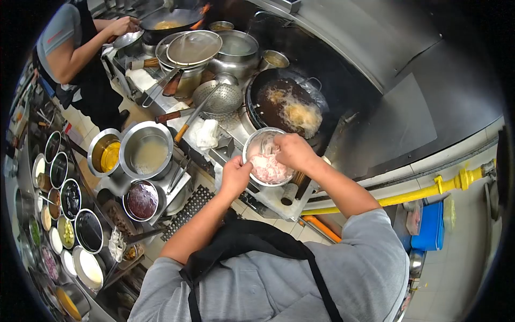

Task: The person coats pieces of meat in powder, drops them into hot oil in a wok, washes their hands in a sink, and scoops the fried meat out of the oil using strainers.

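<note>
A metal bowl (252, 179) of pale pink, raw-looking meat pieces (266, 167) is in front of me. My left hand (235, 176) is closed on its near left rim. Over the bowl's right side is my right hand (295, 154), its fingers curled together beside the meat; what lies between them is hidden. Just beyond the bowl, a black wok (256, 90) holds dark bubbling oil, with pale golden food (301, 115) frothing in it.
A perforated skimmer (219, 97) and a wire strainer (194, 47) lie left of the wok. Pots, including one of cloudy liquid (147, 155), and several seasoning containers stand at left. Another person (70, 53) works at a flaming wok (171, 19). A yellow pipe (418, 195) runs along the right.
</note>
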The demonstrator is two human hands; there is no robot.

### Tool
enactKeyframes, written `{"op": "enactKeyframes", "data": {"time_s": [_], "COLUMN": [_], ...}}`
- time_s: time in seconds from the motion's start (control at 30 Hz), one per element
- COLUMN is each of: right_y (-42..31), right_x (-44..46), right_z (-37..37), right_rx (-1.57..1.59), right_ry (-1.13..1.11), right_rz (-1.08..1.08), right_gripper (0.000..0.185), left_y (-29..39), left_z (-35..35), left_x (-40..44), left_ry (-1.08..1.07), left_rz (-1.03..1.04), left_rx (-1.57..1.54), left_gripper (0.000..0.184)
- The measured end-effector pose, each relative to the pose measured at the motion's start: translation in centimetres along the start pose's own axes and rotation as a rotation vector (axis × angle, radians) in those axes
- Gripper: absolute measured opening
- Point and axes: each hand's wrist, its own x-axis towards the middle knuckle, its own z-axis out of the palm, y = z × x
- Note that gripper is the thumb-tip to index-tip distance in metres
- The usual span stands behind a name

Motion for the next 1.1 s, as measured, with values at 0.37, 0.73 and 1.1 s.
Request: {"op": "enactKeyframes", "data": {"time_s": [0.37,0.73,1.1], "right_y": [5.2,10.2,14.6], "right_x": [4.7,8.3,15.2], "right_z": [-3.7,-2.3,9.8], "right_rx": [0.42,0.498,0.325], "right_ry": [0.281,0.249,0.343], "right_rz": [0.155,0.374,0.338], "right_gripper": [0.021,0.022,0.013], "left_y": [-0.7,-1.2,-1.4], "left_z": [-0.9,-2.8,-6.4], "left_x": [4.6,6.5,1.4], "left_ry": [0.189,0.262,0.299], "left_rz": [0.03,0.05,-0.147], "left_rx": [0.188,0.238,-0.01], "left_gripper": [0.019,0.021,0.009]}}
